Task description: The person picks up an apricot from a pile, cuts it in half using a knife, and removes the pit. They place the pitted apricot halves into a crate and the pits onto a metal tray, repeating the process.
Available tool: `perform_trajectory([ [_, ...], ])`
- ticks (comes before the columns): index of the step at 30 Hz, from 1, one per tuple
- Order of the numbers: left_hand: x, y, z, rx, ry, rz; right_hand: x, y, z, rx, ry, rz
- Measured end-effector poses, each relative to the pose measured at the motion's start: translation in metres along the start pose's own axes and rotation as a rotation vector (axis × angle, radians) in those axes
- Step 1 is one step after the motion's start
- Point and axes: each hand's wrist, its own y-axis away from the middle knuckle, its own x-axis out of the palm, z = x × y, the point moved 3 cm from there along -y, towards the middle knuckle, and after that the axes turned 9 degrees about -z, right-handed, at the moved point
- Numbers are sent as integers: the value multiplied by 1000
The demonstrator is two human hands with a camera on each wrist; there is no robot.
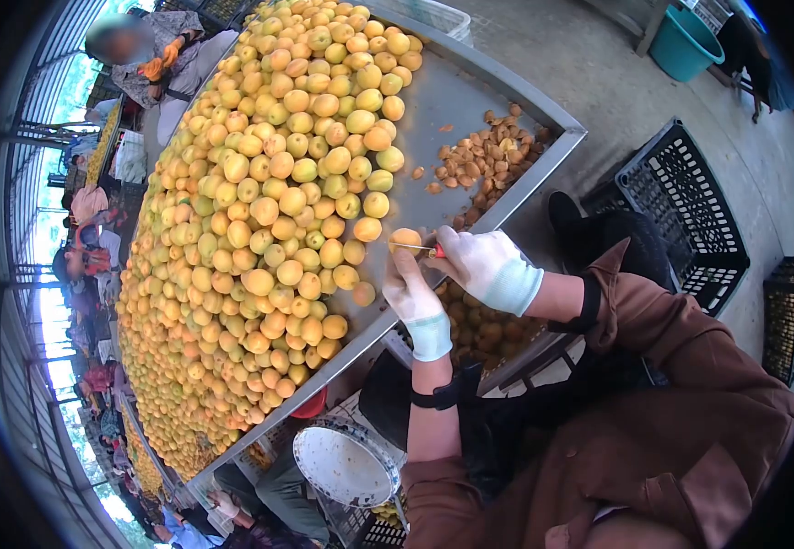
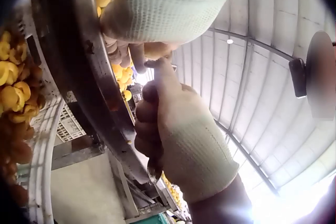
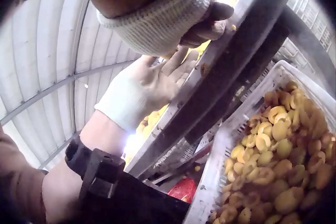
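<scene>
Two gloved hands meet just over the bench (image 1: 529, 188) edge. L hand (image 1: 412, 295) pinches 1 apricot (image 1: 404, 238) at its fingertips; fruit sits up past the ends of the L fingers, w/ most of its upper side uncovered. Exact thumb spot on it: can't tell. R hand (image 1: 488, 263) has its fingers curled round a red-handled tool (image 1: 438, 251), handle btw thumb & forefinger; thin metal shaft pokes out past the R fingertips & lies across the apricot, so fruit's just beyond the R fingers, in line w/ the tool. Whether the tip's in the flesh: can't tell.

Rel. to fingers, head view: big apricot pile (image 1: 269, 192) to the L, nearest loose fruit close by the L fingertips but not touching. Heap of pits (image 1: 488, 160) on the bench up & to the R of the R fingers, a bit apart. Below both hands, on the wearer's side of the edge, a white crate (image 3: 218, 153) w/ halved apricots (image 3: 273, 155). White basin (image 1: 342, 462) well below the L fingers; black crate (image 1: 690, 215) well off R of the R fingers.
</scene>
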Motion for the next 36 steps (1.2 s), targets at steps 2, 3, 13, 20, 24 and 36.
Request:
perform_trajectory([
  [2, 0, 2, 1, -31, 36, -12, 1, 0, 1, -52, 35, -26],
  [3, -1, 1, 2, -51, 79, -13, 1, 0, 2, -53, 34, -26],
  [13, -4, -2, 0, -83, 94, -93, -2, -1, 8, 31, -69, 105],
  [20, -3, -6, 0, -83, 40, -88, -4, 2, 2, 99, -551, 179],
  [24, -6, -10, -1, -58, -6, -16, 0, 2, -8, 102, -615, 223],
  [36, 3, -1, -24, 453, -567, 78, -37, -16, -19, 81, -637, -6],
])
